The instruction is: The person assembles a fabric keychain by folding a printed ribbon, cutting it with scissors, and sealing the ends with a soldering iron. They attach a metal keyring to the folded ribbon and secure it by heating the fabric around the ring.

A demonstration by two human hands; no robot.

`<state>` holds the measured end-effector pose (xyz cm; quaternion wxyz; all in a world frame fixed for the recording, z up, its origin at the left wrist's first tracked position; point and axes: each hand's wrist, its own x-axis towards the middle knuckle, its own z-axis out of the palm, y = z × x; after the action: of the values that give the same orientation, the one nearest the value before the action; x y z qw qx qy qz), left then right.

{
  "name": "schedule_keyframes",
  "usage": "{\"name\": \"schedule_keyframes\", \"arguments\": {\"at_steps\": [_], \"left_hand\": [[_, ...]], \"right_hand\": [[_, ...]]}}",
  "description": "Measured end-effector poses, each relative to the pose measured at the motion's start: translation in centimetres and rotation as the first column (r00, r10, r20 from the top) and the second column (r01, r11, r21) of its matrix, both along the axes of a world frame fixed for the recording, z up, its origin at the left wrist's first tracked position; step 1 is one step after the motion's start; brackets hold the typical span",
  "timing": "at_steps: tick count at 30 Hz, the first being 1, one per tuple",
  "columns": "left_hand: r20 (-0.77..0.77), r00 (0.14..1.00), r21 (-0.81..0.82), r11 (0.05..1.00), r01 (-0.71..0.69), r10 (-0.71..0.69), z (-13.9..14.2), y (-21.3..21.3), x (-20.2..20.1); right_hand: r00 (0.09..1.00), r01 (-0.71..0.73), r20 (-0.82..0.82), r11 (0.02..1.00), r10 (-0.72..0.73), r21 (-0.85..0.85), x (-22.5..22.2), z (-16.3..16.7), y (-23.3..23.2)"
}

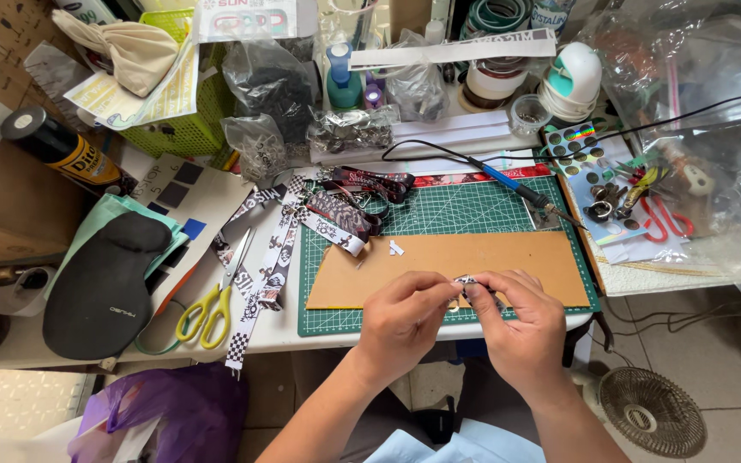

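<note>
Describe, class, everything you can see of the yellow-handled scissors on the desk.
The scissors have two bright yellow loop handles, plastic by the look, and slim grey metal blades. They lie flat on the white desk top, handles toward the person, blades shut or nearly so and pointing up and to the right. They sit left of the green cutting mat, between the black wrist rest and the patterned ribbons, which lie against the blades. Neither hand touches them.
</note>
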<state>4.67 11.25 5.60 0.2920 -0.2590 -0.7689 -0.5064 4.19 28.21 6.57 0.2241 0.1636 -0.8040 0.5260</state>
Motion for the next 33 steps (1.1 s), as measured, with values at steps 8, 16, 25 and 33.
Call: {"name": "schedule_keyframes", "arguments": {"at_steps": [8, 16, 25, 33], "left_hand": [[0.019, 0.999, 0.051, 0.998, 0.04, -0.041, -0.4, 0.2, 0.1], [0.056, 0.971, 0.045, 0.972, 0.231, -0.233, 1.3, -1.5, 0.2], [-0.017, 0.987, -0.196, 0.968, 0.156, -0.162, 2.1, -1.9, -0.1], [-0.456, 0.89, -0.289, 0.949, -0.125, -0.022, 1.9, -1.1, -0.2]], "right_hand": [[0.999, -0.024, -0.042, 0.998, 0.022, -0.054, 0.3, -1.4, -0.1], [0.988, -0.086, -0.13, 0.996, 0.082, -0.031, 0.5, -2.0, 0.5], [0.981, -0.12, -0.143, 0.991, 0.128, 0.063, 0.7, -1.0, 1.1], [0.979, -0.178, -0.106, 0.984, 0.176, -0.008, 0.9, -1.3, 1.4]]}}
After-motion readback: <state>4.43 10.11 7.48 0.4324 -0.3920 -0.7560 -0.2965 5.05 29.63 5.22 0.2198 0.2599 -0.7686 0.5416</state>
